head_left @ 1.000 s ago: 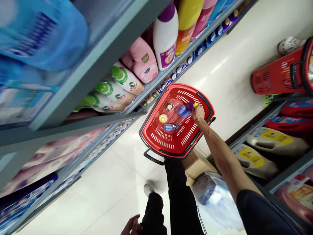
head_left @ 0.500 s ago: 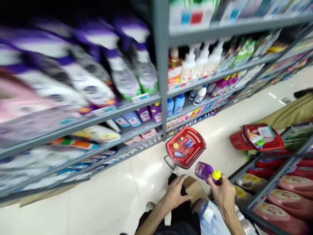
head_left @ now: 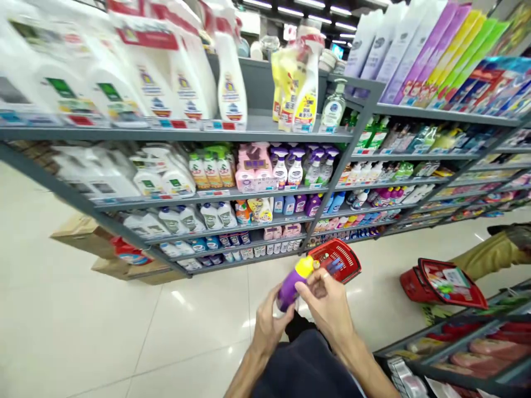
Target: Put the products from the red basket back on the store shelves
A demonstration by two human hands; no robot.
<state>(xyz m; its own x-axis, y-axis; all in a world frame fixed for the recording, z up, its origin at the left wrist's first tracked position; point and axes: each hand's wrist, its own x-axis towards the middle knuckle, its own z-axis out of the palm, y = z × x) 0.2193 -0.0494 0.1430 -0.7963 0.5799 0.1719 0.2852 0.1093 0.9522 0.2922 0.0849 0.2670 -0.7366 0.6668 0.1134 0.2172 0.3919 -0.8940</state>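
A purple bottle (head_left: 287,291) with a yellow cap is held up tilted in front of me, its cap end pointing away and up to the right. Around its lower end are the fingers and thumb of my left hand (head_left: 267,325). My right hand (head_left: 329,309) is closed at the bottle's right side, its thumb against the purple body and its curled fingers close to the cap. Just beyond my hands, a red shopping basket (head_left: 350,262) stands on the floor, partly covered by them, with a few small items inside.
Shelves (head_left: 232,192) of cleaning bottles run across in front. A second red basket (head_left: 446,287) stands at right, near a person's leg in khaki trousers (head_left: 489,254). Low shelves (head_left: 460,359) hold pink bottles at lower right. Cardboard boxes (head_left: 89,237) sit at left on the tiled floor.
The bottle, earlier in my right hand alone, has moved left and turned cap-up. My left hand, formerly apart from it, now grips its base. My view has tilted up, showing more shelves.
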